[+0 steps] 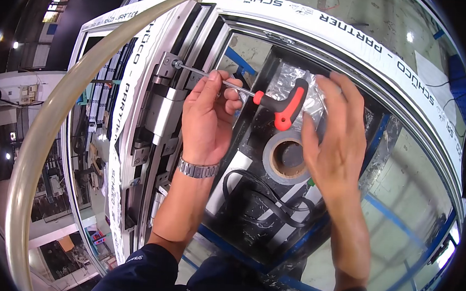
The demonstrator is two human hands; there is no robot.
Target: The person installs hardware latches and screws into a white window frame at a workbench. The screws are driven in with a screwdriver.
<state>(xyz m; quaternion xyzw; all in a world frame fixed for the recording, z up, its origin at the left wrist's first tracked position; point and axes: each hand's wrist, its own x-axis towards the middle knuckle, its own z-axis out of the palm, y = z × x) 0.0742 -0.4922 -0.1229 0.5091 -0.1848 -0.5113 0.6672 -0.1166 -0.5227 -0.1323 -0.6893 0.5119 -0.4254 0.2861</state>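
A T-handle hex key (288, 107) with a red and black grip lies across the middle, its metal shaft running left to a bolt on the hinge (166, 67) of the frame. My left hand (209, 112), with a metal watch on the wrist, pinches the shaft between thumb and fingers. Just right of the grip, my right hand (340, 131) is open, its fingers curved and apart from the handle. Below the handle a roll of grey tape (275, 172) rests in the black tray (234, 220), near a clear plastic bag (290, 77).
A white-taped window or door frame (352, 33) surrounds the tray. On the left, a thick translucent hose (51, 102) arcs past the frame's hinge side. A black cable (272, 201) lies coiled in the tray. Blue metal stand bars (394, 216) show at lower right.
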